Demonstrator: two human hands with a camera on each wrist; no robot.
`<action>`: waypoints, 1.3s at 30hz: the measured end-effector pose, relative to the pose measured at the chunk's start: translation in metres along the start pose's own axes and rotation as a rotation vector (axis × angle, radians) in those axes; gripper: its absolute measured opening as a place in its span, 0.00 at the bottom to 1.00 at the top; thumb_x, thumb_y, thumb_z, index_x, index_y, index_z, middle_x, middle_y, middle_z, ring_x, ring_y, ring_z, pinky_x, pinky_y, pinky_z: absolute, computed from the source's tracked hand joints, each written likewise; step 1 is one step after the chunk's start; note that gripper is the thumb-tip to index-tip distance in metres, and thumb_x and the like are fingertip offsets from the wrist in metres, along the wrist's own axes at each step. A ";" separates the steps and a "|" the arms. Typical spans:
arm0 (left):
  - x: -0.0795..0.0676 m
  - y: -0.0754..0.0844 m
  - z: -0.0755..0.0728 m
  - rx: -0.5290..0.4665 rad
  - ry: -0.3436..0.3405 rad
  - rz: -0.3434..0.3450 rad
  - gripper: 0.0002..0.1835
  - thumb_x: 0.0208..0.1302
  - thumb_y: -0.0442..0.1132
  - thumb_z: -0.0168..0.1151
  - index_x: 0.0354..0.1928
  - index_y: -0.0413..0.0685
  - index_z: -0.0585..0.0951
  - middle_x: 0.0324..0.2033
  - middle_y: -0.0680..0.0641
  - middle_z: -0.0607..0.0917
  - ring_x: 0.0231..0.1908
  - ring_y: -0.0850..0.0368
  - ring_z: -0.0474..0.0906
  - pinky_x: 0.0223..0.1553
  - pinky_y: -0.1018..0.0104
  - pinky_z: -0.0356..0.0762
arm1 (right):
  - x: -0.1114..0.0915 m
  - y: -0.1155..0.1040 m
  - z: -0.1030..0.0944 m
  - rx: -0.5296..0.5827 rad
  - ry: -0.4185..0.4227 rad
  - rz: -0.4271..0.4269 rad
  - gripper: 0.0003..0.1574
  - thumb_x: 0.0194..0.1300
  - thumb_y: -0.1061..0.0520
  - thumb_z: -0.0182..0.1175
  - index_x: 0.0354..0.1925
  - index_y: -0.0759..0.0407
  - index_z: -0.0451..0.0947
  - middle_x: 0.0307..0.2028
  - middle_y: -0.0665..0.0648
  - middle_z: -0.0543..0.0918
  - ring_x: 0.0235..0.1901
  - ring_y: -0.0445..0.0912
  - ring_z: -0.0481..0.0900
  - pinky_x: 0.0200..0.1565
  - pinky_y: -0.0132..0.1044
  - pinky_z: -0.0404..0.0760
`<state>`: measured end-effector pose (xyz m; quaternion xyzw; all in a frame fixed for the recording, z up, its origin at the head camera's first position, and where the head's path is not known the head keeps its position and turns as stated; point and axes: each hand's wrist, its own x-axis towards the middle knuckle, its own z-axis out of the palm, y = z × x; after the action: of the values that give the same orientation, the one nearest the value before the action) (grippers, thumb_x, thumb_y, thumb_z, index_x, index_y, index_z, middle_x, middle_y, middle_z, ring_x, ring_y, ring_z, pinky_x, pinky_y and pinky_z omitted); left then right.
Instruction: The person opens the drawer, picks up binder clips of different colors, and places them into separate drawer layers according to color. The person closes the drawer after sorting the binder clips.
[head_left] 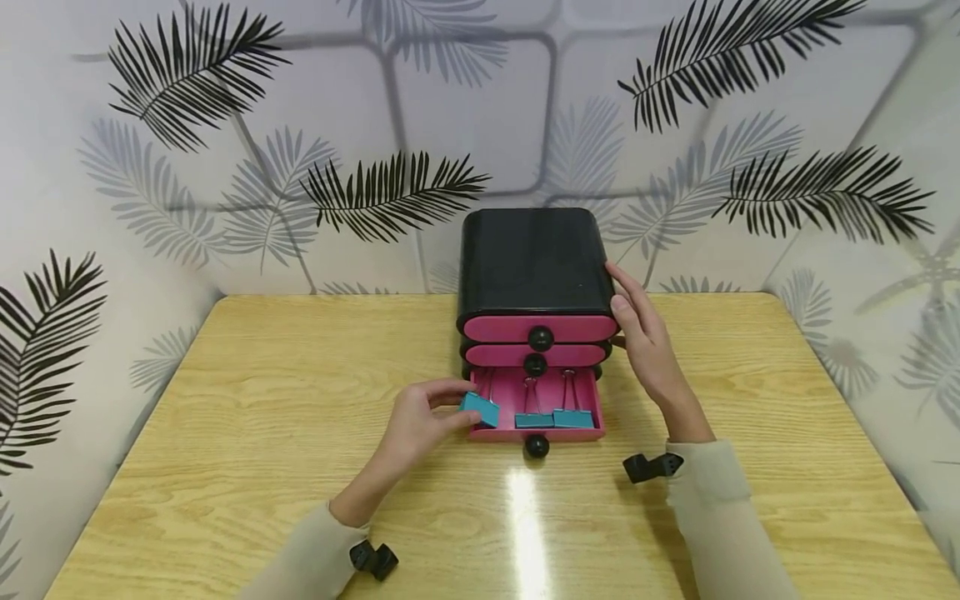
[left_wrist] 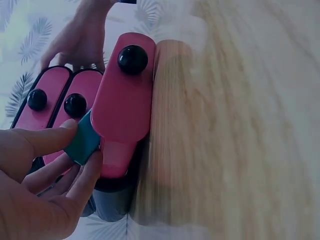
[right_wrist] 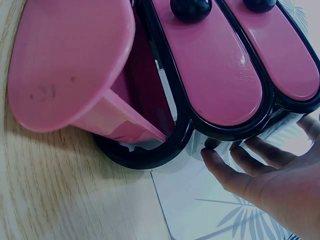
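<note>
A black drawer unit (head_left: 536, 262) with pink fronts stands on the table, its bottom drawer (head_left: 504, 435) pulled out. At that drawer's left end my left hand (head_left: 420, 421) pinches a teal binder clip (head_left: 481, 409) between thumb and fingers, tilted over the rim. Two more teal clips, a middle clip (head_left: 534, 421) and a right clip (head_left: 573, 418), lie inside with their wire handles toward the back. My right hand (head_left: 647, 342) rests against the unit's right side, fingers extended. In the right wrist view its fingertips (right_wrist: 212, 157) are at the casing beside the upper drawers.
The upper drawer (head_left: 487, 327) and middle drawer (head_left: 495, 356) are pushed in, each with a round black knob. Behind the wooden table (head_left: 300, 358) hangs a leaf-patterned backdrop (head_left: 465, 117). The open drawer's knob (head_left: 537, 446) juts toward the front.
</note>
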<state>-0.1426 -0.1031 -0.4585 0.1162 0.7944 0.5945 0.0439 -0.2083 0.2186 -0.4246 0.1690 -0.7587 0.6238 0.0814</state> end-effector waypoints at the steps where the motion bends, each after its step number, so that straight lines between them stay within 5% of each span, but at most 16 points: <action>1: 0.001 0.000 0.002 0.034 0.004 0.023 0.19 0.57 0.28 0.77 0.51 0.34 0.86 0.47 0.39 0.88 0.47 0.46 0.87 0.45 0.66 0.86 | 0.000 0.000 0.000 0.002 0.002 -0.002 0.31 0.84 0.48 0.41 0.80 0.42 0.57 0.71 0.62 0.69 0.57 0.43 0.79 0.50 0.33 0.84; 15: -0.001 0.014 0.004 0.233 -0.091 0.091 0.15 0.59 0.27 0.74 0.49 0.35 0.86 0.45 0.44 0.86 0.42 0.49 0.86 0.41 0.68 0.86 | 0.001 0.000 -0.001 0.004 -0.003 -0.001 0.31 0.84 0.48 0.41 0.81 0.42 0.56 0.70 0.63 0.70 0.56 0.44 0.79 0.49 0.30 0.83; 28: 0.003 0.013 0.017 0.381 -0.057 0.198 0.14 0.56 0.25 0.76 0.45 0.33 0.87 0.38 0.43 0.85 0.37 0.49 0.84 0.40 0.65 0.87 | 0.000 0.001 -0.001 -0.003 -0.010 0.001 0.32 0.84 0.46 0.41 0.81 0.42 0.55 0.70 0.65 0.69 0.56 0.42 0.79 0.50 0.32 0.83; 39: 0.007 0.025 0.014 0.544 -0.158 0.214 0.14 0.61 0.29 0.73 0.49 0.36 0.88 0.42 0.43 0.86 0.35 0.54 0.79 0.35 0.66 0.80 | 0.001 0.002 -0.001 -0.005 -0.010 -0.002 0.32 0.84 0.46 0.41 0.81 0.42 0.55 0.71 0.64 0.69 0.57 0.43 0.79 0.50 0.32 0.83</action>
<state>-0.1430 -0.0817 -0.4386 0.2527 0.9019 0.3501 0.0099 -0.2095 0.2202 -0.4256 0.1727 -0.7606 0.6209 0.0788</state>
